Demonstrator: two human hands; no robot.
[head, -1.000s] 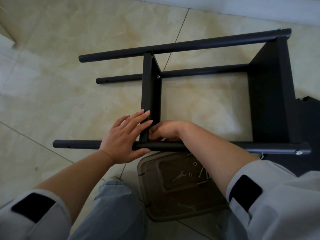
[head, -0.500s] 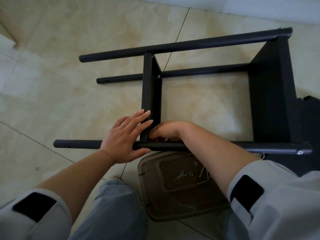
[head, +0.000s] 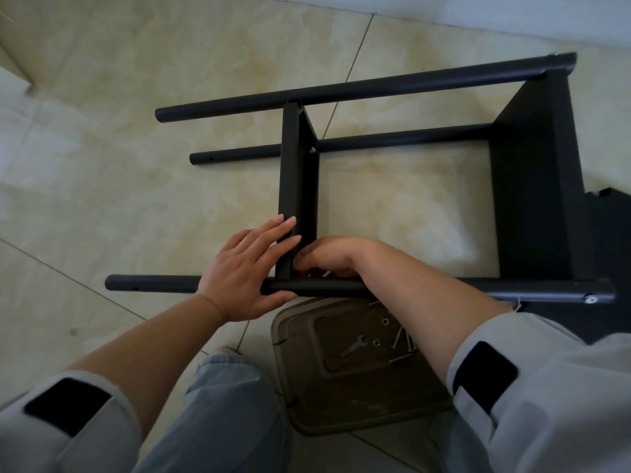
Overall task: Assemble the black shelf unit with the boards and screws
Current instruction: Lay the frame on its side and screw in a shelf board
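**Shelf frame on its side, both hands at the middle board joint**

Knees and grey sleeves fill the bottom edge. Just beyond them a brown plastic lid [head: 345,397] lies on the tiled floor [head: 102,199], holding a small wrench [head: 353,346], loose screws [head: 403,339] and washers [head: 385,321].

The black shelf unit [head: 532,186] lies on its side past the lid, long axis running left to right. Nearest pole [head: 150,284] crosses the view above the lid; its free end points left and shows a hole, its right end carries a screw head.

Left hand [head: 244,271]: fingers straight and spread, laid flat against the near end of the middle board [head: 296,179], thumb under the pole. Right hand [head: 327,256]: fingers curled down at the corner where board meets pole; what they pinch is hidden, cannot tell.

The middle board stands on edge, running near to far between the poles. Right of it, well apart, the end board [head: 532,186] closes the frame. Two far poles [head: 375,88] lie parallel to the near one, free ends left.

Open floor lies left of the pole ends and between the two boards. A white wall base [head: 512,15] borders the far side; another dark board [head: 611,240] lies at the right edge.
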